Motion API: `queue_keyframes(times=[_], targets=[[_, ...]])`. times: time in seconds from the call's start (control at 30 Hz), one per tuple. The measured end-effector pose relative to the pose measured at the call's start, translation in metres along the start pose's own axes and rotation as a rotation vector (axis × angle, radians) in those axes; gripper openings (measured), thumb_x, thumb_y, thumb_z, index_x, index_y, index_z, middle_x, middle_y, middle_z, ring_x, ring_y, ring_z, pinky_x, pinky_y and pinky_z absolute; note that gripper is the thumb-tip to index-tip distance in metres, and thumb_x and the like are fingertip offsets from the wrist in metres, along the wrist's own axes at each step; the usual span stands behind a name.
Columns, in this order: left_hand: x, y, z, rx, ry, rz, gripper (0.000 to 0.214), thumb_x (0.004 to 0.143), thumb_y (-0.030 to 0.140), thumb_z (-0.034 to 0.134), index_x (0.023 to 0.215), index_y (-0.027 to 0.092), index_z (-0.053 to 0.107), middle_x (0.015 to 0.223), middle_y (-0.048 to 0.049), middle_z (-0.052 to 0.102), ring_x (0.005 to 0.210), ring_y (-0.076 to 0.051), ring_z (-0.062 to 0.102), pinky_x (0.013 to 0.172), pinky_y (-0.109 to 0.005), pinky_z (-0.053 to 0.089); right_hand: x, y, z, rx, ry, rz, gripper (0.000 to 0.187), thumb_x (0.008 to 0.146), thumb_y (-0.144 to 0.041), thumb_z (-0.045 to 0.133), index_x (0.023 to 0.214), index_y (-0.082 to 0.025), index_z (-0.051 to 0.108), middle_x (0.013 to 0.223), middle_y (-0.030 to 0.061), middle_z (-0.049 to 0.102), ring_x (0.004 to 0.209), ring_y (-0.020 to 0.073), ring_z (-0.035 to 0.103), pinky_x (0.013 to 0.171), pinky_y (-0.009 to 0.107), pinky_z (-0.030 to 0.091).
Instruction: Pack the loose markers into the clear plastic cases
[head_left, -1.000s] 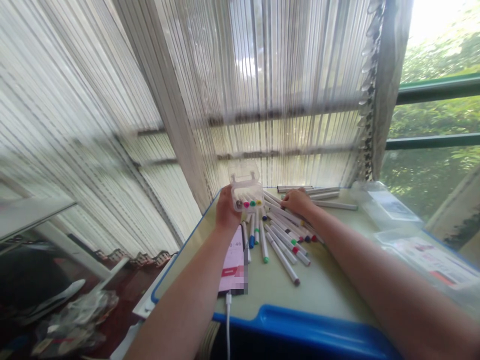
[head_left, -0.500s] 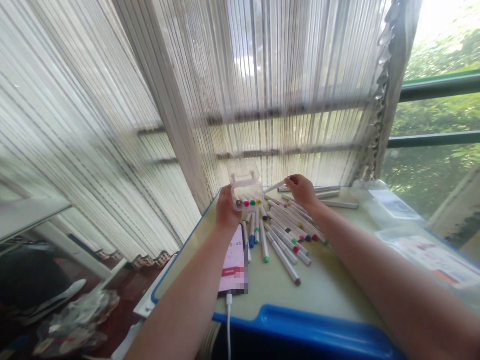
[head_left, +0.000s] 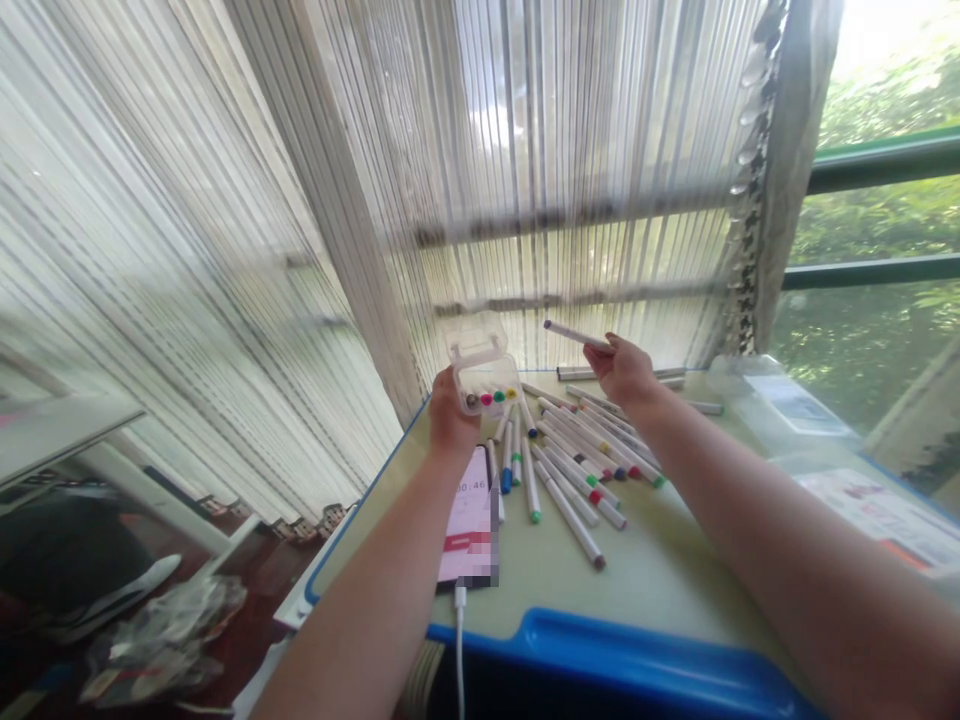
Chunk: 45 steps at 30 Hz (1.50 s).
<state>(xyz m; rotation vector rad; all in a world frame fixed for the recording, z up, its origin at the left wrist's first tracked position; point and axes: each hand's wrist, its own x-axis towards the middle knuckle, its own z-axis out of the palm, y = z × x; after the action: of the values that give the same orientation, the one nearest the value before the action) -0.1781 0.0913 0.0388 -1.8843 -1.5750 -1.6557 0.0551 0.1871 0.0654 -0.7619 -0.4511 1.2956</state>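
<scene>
Four markers show in the clear plastic case (head_left: 487,375), their coloured ends dark, pink, green and yellow, lined along its bottom; space shows above them. Many more are outside it: the loose white markers (head_left: 581,465) fan over the middle of the table (head_left: 660,570) toward its far edge, with a few lying along that edge. By that count, most appear to be left outside and only a small share is in the case.

The left hand (head_left: 454,420) grips the case by its left side near the table's far left corner, the mouth facing the wearer and the hinged lid (head_left: 478,342) tipped up behind. Its forearm reaches forward from the near left, passing beside the smartphone (head_left: 469,515).

The right hand (head_left: 626,372) pinches a single white marker (head_left: 574,335) by one end, fingertips drawn close together. The marker is raised over the far edge, slanting up to the left, its dark purplish end free and apart from the case. The right forearm crosses the table's right half from the near right corner, passing left of two clear plastic boxes (head_left: 799,405) by the right edge.
</scene>
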Motion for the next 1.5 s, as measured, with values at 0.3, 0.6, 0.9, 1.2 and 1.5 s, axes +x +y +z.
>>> queue_keyframes(times=[0.3, 0.6, 0.9, 1.2, 1.5], targets=[[0.0, -0.001, 0.0, 0.077, -0.008, 0.025, 0.03, 0.067, 0.009, 0.059, 0.096, 0.018, 0.063, 0.098, -0.0091, 0.064, 0.097, -0.025, 0.063, 0.088, -0.039, 0.053, -0.02, 0.001, 0.006, -0.099, -0.306, 0.039, 0.022, 0.076, -0.011, 0.065, 0.082, -0.022, 0.047, 0.064, -0.0069, 0.048, 0.056, 0.0048, 0.054, 0.061, 0.012, 0.054], [0.0, 0.002, -0.002, 0.137, -0.018, -0.006, 0.027, 0.071, 0.01, 0.059, 0.097, 0.018, 0.063, 0.097, -0.01, 0.064, 0.096, -0.025, 0.064, 0.086, -0.04, 0.054, -0.047, 0.003, 0.016, -0.739, -0.553, -0.281, 0.041, 0.081, -0.059, 0.051, 0.079, -0.019, 0.058, 0.049, -0.0064, 0.042, 0.042, 0.0092, 0.036, 0.043, 0.024, 0.031], [0.0, 0.006, -0.003, 0.225, -0.066, 0.015, 0.019, 0.075, 0.011, 0.059, 0.093, 0.014, 0.062, 0.095, -0.0114, 0.064, 0.098, -0.025, 0.062, 0.088, -0.04, 0.052, -0.08, -0.01, 0.034, -0.985, -0.703, -0.62, 0.022, 0.078, -0.039, 0.062, 0.075, -0.017, 0.06, 0.062, -0.0019, 0.057, 0.056, 0.0098, 0.047, 0.056, 0.025, 0.037], [-0.002, 0.003, -0.001, 0.209, -0.041, -0.062, 0.027, 0.074, 0.015, 0.062, 0.101, 0.015, 0.06, 0.097, -0.0102, 0.065, 0.094, -0.024, 0.063, 0.085, -0.037, 0.053, -0.113, -0.019, 0.047, -1.136, -0.81, -0.658, 0.02, 0.078, -0.036, 0.062, 0.078, -0.017, 0.07, 0.069, 0.0008, 0.064, 0.054, 0.0093, 0.052, 0.051, 0.023, 0.036], [-0.001, 0.008, -0.002, 0.235, -0.087, -0.073, 0.021, 0.076, 0.018, 0.063, 0.096, 0.016, 0.06, 0.094, -0.0116, 0.065, 0.092, -0.024, 0.063, 0.081, -0.039, 0.053, -0.112, -0.02, 0.049, -1.288, -0.732, -0.584, 0.019, 0.078, -0.035, 0.06, 0.076, -0.017, 0.065, 0.061, -0.0001, 0.059, 0.051, 0.0097, 0.049, 0.049, 0.024, 0.033]])
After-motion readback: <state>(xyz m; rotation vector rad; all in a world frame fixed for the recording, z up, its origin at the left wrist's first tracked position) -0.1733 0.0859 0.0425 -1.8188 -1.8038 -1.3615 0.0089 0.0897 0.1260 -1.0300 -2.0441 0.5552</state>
